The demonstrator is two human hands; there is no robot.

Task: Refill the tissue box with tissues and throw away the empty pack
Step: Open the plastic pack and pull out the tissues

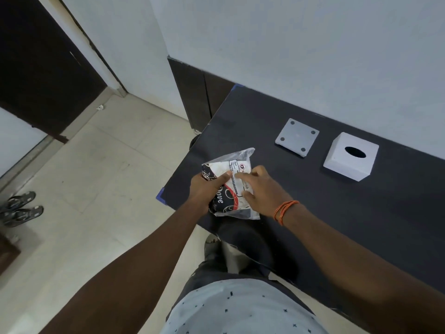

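Observation:
A plastic tissue pack, white with black and red print, is held above the near left corner of the dark table. My left hand grips its left side. My right hand rests on its right side with fingers pressing the wrapper. The white cube tissue box with an oval slot on top stands farther right on the table. Its flat base plate lies separately to the left of the box, with four round pads facing up.
A white wall runs behind the table. Dark cabinets stand at the table's far left end. Tiled floor spreads to the left, with a pair of sandals near the left edge and a dark door beyond.

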